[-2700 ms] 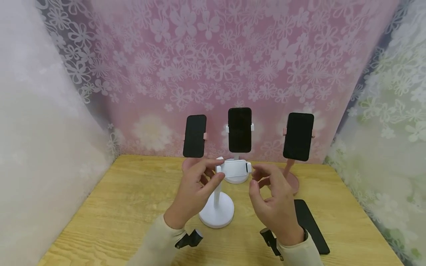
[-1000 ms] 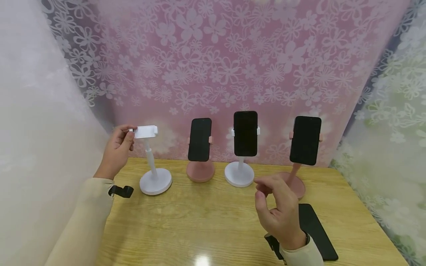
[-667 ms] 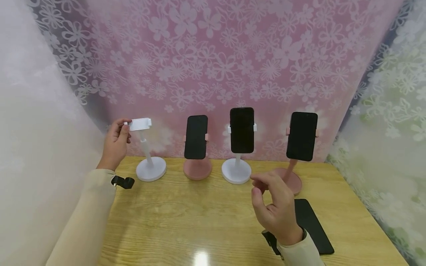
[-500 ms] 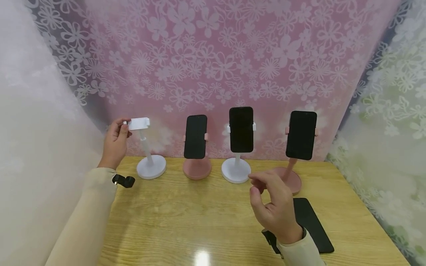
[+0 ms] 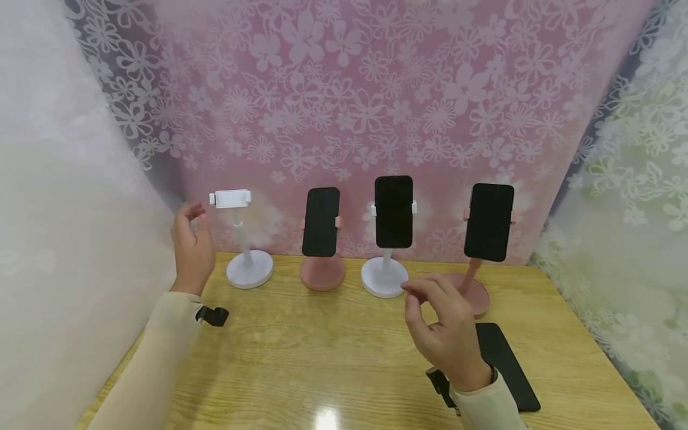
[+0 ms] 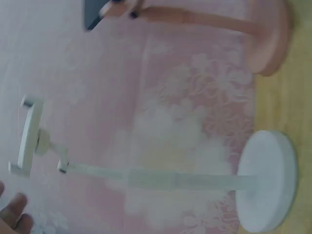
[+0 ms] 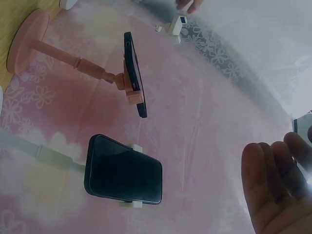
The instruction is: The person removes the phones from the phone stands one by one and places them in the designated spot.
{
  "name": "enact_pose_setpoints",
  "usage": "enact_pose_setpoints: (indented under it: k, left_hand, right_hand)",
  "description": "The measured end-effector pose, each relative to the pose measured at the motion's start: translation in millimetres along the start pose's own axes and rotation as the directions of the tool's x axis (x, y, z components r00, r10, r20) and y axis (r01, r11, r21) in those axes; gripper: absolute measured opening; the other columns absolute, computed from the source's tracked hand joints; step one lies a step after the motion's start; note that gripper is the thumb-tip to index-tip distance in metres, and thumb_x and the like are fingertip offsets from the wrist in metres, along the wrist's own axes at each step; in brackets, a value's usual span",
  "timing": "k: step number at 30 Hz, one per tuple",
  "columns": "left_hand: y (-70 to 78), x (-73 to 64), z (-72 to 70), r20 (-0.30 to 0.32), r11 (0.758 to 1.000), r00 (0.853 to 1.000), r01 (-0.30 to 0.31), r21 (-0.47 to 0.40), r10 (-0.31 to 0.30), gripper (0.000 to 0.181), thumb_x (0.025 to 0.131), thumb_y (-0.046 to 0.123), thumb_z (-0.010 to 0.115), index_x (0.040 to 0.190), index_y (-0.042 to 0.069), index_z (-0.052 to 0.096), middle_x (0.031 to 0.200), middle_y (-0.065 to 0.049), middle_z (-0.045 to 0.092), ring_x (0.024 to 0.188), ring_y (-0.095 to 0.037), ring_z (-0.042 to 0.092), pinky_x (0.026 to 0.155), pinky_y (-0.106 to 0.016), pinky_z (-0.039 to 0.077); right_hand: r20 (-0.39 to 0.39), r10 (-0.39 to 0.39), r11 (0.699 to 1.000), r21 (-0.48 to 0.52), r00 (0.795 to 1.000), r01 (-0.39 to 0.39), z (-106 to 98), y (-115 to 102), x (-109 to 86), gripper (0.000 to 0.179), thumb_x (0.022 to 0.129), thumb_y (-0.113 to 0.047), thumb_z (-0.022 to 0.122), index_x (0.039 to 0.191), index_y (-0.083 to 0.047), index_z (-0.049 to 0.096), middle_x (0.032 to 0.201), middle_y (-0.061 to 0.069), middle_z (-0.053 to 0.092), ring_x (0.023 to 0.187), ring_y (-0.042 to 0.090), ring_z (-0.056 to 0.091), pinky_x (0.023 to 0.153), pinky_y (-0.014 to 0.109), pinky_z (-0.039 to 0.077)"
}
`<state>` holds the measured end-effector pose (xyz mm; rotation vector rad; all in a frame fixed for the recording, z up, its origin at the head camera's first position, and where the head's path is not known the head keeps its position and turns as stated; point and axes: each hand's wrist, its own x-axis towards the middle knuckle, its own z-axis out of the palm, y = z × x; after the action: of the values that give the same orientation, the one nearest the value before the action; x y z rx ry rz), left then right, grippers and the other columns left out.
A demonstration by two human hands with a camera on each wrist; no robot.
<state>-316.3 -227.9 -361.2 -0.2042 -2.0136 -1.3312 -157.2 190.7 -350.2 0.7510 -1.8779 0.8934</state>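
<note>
At the far left a white phone stand [image 5: 249,269] is upright on its round base, its clamp [image 5: 231,198] holding no phone. My left hand [image 5: 193,257] is raised just below and left of that clamp, apart from it, fingers relaxed. In the left wrist view, only the fingertips [image 6: 15,212] show near the clamp's end. My right hand [image 5: 448,331] hovers over the right side of the table, thumb and fingers loosely curled with nothing between them. Beneath and beyond the right wrist a black phone [image 5: 507,367] lies flat, partly hidden by the arm.
Along the back stand a pink stand [image 5: 322,275] with a phone [image 5: 321,222], a white stand [image 5: 384,278] with a phone [image 5: 394,212], and a pink stand [image 5: 475,295] with a phone [image 5: 489,222]. Floral curtains [image 5: 349,107] enclose the wooden table [image 5: 301,352].
My left hand carried the white stand from the middle to the far left back, then let go of its clamp and drew slightly down. The right hand has hardly moved.
</note>
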Motion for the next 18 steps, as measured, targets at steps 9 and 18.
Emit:
enact_pose_setpoints:
  k: [9, 18]
  left_hand:
    - [6.7, -77.8, 24.4, 0.42, 0.978, 0.902, -0.165, 0.128, 0.098, 0.023, 0.104, 0.012, 0.061, 0.122, -0.002, 0.06, 0.121, -0.019, 0.063, 0.12, -0.039, 0.055, 0.102, -0.058, 0.042]
    - [6.2, -113.7, 70.7, 0.777, 0.863, 0.629, -0.403, 0.304, 0.02, 0.04, 0.104, 0.029, 0.065, 0.139, 0.01, 0.06, 0.136, -0.011, 0.06, 0.13, -0.032, 0.054, 0.106, -0.049, 0.046]
  right_hand:
    - [0.025, 0.034, 0.999, -0.043, 0.999, -0.033, -1.3, 4.0, -1.2, 0.02, 0.085, -0.005, 0.064, 0.103, -0.006, 0.073, 0.1, 0.003, 0.069, 0.081, 0.014, 0.065, 0.081, 0.015, 0.054]
    - [0.101, 0.08, 0.995, -0.068, 0.992, -0.073, -0.9, 0.9, -1.9, 0.023, 0.085, -0.002, 0.068, 0.107, -0.006, 0.071, 0.105, 0.005, 0.068, 0.085, 0.018, 0.066, 0.084, 0.016, 0.054]
